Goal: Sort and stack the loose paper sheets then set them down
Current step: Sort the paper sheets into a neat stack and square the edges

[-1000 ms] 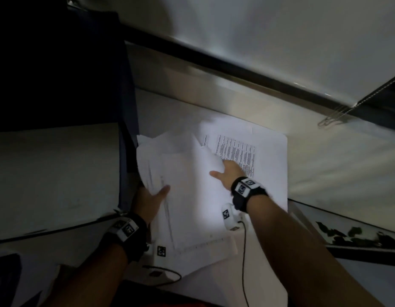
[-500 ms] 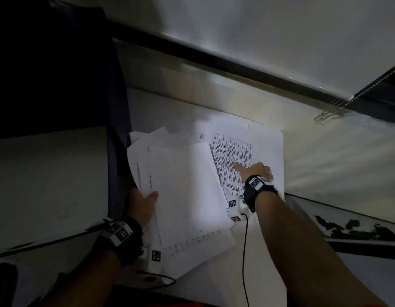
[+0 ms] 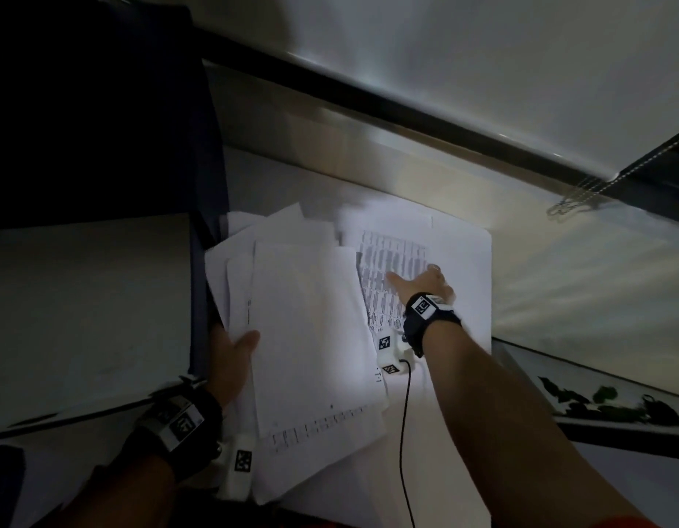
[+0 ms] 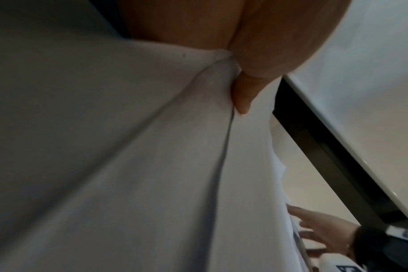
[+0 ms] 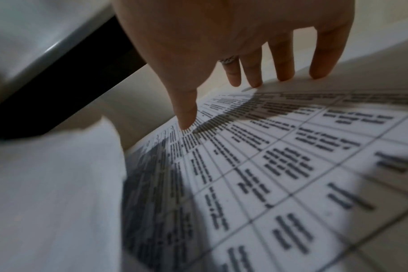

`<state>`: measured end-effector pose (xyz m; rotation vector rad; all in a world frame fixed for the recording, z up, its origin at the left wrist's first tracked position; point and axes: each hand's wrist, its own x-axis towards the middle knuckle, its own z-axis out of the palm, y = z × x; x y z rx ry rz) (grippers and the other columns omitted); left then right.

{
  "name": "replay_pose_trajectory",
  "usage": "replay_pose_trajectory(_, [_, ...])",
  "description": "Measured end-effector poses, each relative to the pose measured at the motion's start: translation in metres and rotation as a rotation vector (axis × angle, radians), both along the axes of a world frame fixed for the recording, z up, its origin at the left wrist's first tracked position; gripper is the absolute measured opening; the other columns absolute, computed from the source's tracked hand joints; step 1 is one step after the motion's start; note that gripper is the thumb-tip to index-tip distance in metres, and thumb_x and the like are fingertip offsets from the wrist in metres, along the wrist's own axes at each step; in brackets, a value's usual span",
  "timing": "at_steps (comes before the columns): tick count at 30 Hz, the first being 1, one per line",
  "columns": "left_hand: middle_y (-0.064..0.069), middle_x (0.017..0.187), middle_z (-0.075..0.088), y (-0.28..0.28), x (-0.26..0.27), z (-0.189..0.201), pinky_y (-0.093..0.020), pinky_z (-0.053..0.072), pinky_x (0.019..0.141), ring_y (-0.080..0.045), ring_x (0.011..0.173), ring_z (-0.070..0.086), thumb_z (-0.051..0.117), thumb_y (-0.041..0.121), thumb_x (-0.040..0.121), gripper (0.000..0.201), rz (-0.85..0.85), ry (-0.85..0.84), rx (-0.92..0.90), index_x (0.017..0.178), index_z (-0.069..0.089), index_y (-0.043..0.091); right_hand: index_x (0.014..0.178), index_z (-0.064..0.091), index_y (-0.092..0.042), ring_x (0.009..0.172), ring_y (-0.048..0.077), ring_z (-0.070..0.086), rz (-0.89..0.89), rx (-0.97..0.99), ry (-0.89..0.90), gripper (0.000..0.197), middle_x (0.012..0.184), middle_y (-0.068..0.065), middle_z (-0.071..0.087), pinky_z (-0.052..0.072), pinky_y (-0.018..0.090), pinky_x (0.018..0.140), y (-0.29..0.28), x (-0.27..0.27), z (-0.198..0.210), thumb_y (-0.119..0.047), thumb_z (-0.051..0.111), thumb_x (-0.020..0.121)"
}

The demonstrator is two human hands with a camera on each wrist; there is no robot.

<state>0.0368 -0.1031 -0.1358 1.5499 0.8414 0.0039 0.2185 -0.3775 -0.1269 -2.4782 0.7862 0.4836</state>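
A loose bundle of white paper sheets [image 3: 311, 329] fans out over the pale table; my left hand [image 3: 235, 356] grips its left edge, thumb on top, fingers hidden beneath. The left wrist view shows that thumb [image 4: 245, 95] pinching the sheets [image 4: 151, 165]. To the right lies a printed sheet with a text table [image 3: 395, 261], resting on more white sheets [image 3: 463, 283]. My right hand [image 3: 421, 280] lies flat on it with straight, spread fingers. In the right wrist view its fingertips [image 5: 186, 121] touch the printed sheet [image 5: 280, 174].
A dark chair or panel [image 3: 204, 184] stands at the left of the papers. A dark rail [image 3: 406, 112] runs along the table's far side under a white wall. A black cable [image 3: 404, 432] trails from my right wrist. A tray with dark leaves [image 3: 612, 405] sits at the right.
My right hand left the held bundle and moved right onto the printed sheet, now reaching a little farther across it. The bundle in my left hand has settled flatter.
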Motion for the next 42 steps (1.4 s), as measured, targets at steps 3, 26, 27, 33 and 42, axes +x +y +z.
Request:
replay_pose_trajectory(3, [-0.024,0.144,0.046,-0.002,-0.006,0.009,-0.053,0.036,0.112,-0.039,0.131,0.046,0.060,-0.001,0.092,0.058,0.007,-0.070,-0.054,0.145,0.036,-0.005,0.154,0.026,-0.019,0.142,0.032,0.030,0.113,-0.022,-0.030,0.092,0.156,0.003,0.037,0.032,0.056,0.111,0.017,-0.005,-0.001,-0.059,0.067,0.081])
replay_pose_trajectory(26, [-0.021,0.148,0.042,-0.016,-0.004,0.043,-0.055,0.030,0.116,-0.037,0.136,0.042,0.056,0.028,0.081,0.078,0.101,-0.265,-0.085,0.148,0.031,-0.003,0.138,0.042,-0.007,0.131,0.037,0.044,0.159,-0.175,0.114,0.082,0.141,0.015,0.048,0.041,0.049,0.104,0.044,0.008,0.001,-0.040,0.079,0.073])
replay_pose_trajectory(27, [-0.021,0.148,0.042,-0.016,-0.005,0.040,-0.055,0.029,0.117,-0.037,0.137,0.041,0.058,0.032,0.080,0.081,0.123,-0.248,-0.079,0.148,0.032,-0.003,0.133,0.047,-0.008,0.124,0.038,0.050,0.160,-0.122,0.104,0.078,0.133,0.014,0.056,0.045,0.046,0.099,0.045,0.008,0.003,-0.037,0.082,0.070])
replay_pose_trajectory(33, [0.002,0.146,0.039,0.005,-0.023,0.017,-0.026,0.018,0.117,-0.012,0.134,0.036,0.061,0.035,0.094,0.065,0.068,-0.064,-0.016,0.149,0.035,0.010,0.132,0.052,-0.001,0.104,0.034,0.067,0.150,0.099,0.053,0.070,0.122,0.015,0.066,0.054,0.031,0.077,0.048,-0.009,0.024,-0.018,0.086,0.074])
replay_pose_trajectory(42, [-0.013,0.141,0.052,-0.008,-0.019,0.009,-0.043,0.035,0.115,-0.030,0.131,0.049,0.066,0.040,0.081,0.074,0.013,0.108,-0.035,0.143,0.043,0.006,0.110,0.066,-0.016,0.086,0.023,0.071,0.220,0.123,-0.568,0.035,0.101,0.005,0.073,0.059,0.033,0.082,0.023,-0.028,0.172,-0.015,0.081,0.078])
